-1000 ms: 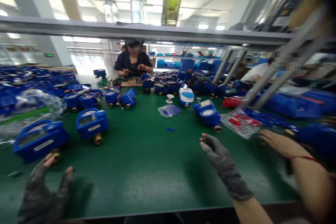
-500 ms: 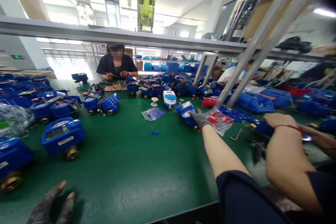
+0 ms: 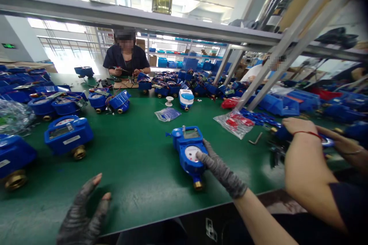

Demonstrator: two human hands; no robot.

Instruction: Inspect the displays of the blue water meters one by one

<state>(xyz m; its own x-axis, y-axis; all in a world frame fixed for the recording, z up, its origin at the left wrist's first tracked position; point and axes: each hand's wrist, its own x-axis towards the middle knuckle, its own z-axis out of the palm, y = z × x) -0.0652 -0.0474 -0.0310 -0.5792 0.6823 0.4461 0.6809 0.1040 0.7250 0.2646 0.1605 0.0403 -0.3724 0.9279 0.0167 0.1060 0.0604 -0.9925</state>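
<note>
My right hand (image 3: 220, 168), in a grey fingerless glove, grips a blue water meter (image 3: 186, 160) by its right side. Its thumb lies over the round white dial, while the other fingers are partly hidden behind the body. The meter has a small display window at its far end and a brass fitting toward me. A small blue plastic piece (image 3: 168, 134) shows at its far left edge; whether they touch I cannot tell. Low at the left, my gloved left hand (image 3: 86, 210) hovers over the green table (image 3: 138, 183), thumb and finger spread, holding nothing.
Another blue meter (image 3: 69, 136) stands at the left. Beyond lie a bag of blue parts (image 3: 167, 114), a white spool (image 3: 169, 101), a bag of red parts (image 3: 235, 122) and a hex key (image 3: 255, 138). A co-worker's arm (image 3: 307, 160) reaches in at right; another person (image 3: 126, 57) sits opposite.
My right hand has brought the water meter toward me and left, from beside the red-parts bag to the middle front. My left hand has moved right and further into view, staying open.
</note>
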